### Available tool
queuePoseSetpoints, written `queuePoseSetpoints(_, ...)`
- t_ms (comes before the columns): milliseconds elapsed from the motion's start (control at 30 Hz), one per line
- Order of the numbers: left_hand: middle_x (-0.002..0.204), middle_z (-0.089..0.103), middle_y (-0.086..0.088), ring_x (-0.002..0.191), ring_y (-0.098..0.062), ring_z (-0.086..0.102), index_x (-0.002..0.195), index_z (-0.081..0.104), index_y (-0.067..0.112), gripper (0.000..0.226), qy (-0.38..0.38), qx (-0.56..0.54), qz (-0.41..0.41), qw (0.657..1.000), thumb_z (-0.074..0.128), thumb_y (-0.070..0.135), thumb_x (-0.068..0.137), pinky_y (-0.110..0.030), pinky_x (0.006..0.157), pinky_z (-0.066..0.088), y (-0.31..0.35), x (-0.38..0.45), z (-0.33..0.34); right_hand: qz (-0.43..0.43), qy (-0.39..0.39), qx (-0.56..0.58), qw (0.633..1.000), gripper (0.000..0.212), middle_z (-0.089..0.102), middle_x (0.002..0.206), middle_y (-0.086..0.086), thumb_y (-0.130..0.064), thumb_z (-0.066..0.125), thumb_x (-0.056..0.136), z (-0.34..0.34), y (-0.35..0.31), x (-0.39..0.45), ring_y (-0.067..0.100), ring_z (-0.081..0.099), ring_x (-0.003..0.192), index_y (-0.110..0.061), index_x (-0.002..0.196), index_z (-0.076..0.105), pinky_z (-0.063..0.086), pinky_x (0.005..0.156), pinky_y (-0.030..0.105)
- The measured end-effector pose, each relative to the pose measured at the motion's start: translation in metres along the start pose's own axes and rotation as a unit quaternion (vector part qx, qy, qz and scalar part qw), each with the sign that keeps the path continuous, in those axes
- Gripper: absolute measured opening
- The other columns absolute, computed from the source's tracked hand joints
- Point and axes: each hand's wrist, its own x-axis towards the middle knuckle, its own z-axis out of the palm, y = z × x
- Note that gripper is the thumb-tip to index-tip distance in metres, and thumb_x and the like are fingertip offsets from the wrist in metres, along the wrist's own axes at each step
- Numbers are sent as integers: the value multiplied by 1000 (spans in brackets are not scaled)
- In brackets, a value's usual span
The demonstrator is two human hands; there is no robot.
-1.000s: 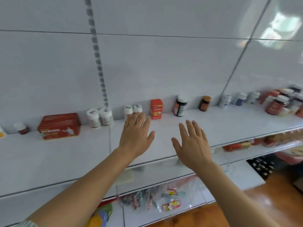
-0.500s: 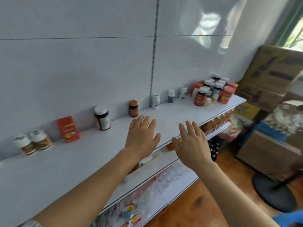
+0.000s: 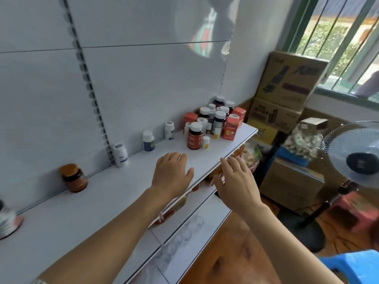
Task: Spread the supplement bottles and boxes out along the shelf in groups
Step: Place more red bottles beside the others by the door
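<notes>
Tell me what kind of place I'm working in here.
Probably a small shop or its stockroom: a white metal retail shelf carries clustered supplement bottles and red boxes, and brown printed cardboard cartons are stacked beside it.

Bright daylight from the window; glare on the wall panel; blurred, warped edges

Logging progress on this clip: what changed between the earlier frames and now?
Only the view swung right along the shelf, bringing the crowded cluster of bottles and boxes closer. Left hand and right hand stay open with empty grip; nothing was taken or released.
</notes>
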Motion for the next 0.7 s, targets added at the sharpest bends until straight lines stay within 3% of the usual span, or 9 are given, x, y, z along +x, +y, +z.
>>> queuePoseSetpoints(467, 119, 59, -6, 108, -28, 54, 125, 53, 14, 39, 83, -18, -113, 990, 58, 35, 93, -40, 89, 47, 55, 150, 74, -145, -27, 47, 988, 52, 48, 143, 5, -36, 46, 99, 42, 139, 174, 27, 33, 136, -13, 145, 39, 36, 111, 39)
queuePoseSetpoints(700, 121, 50, -7, 107, -27, 51, 141, 37, 19, 61, 130, -9, -143, 981, 62, 37, 88, -41, 79, 52, 33, 195, 94, -209, -71, 99, 970, 49, 46, 145, 2, -32, 46, 101, 76, 130, 238, 26, 33, 136, -17, 146, 37, 36, 109, 36)
